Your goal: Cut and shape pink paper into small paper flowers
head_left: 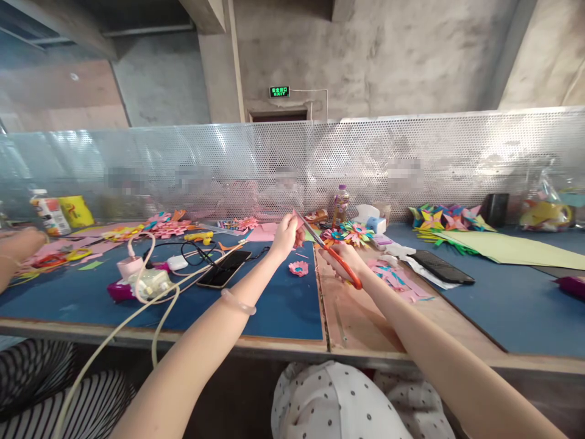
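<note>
My left hand (287,234) pinches a small piece of pink paper (298,218) above the table. Orange-handled scissors (343,268) are in my right hand (340,259), their blades pointing up and left to the paper. Whether the blades touch the paper I cannot tell. Below my hands a pink paper flower (298,268) with a curled, fringed edge lies on the blue mat (274,311). Pink and blue paper scraps (397,280) are heaped to the right of my right wrist.
Cables and a power strip (150,283) lie left, beside a black phone (225,269). Another phone (443,267) lies right. Behind stand a purple-capped bottle (340,204), finished paper flowers (356,233) and a perforated metal screen (201,146). Another person's arm (16,250) reaches in far left.
</note>
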Demonstrator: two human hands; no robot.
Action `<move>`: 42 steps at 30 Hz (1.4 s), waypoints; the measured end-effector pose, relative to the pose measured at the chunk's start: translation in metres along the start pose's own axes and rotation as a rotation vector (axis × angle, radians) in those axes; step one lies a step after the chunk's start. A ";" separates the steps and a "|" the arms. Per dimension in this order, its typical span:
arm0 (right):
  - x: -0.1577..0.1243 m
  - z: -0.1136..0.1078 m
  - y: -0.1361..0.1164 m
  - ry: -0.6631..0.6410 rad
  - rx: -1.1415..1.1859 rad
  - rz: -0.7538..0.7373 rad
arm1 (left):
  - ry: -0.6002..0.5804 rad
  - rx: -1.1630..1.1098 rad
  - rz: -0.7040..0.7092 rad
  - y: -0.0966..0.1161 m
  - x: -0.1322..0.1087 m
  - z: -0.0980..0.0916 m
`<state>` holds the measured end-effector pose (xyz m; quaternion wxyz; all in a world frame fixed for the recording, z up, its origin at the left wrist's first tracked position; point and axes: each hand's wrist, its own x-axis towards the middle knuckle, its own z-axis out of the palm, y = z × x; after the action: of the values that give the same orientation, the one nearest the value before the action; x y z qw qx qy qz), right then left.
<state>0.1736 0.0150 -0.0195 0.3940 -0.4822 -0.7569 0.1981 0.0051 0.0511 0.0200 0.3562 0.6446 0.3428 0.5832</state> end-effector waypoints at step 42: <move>0.013 -0.014 0.004 0.180 -0.570 0.413 | -0.108 0.232 -0.221 -0.047 -0.002 0.005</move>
<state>0.1840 0.0267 -0.0083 0.2605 -0.7309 -0.6307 0.0114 0.0084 0.0730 -0.0213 0.3591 0.6702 0.4570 0.4615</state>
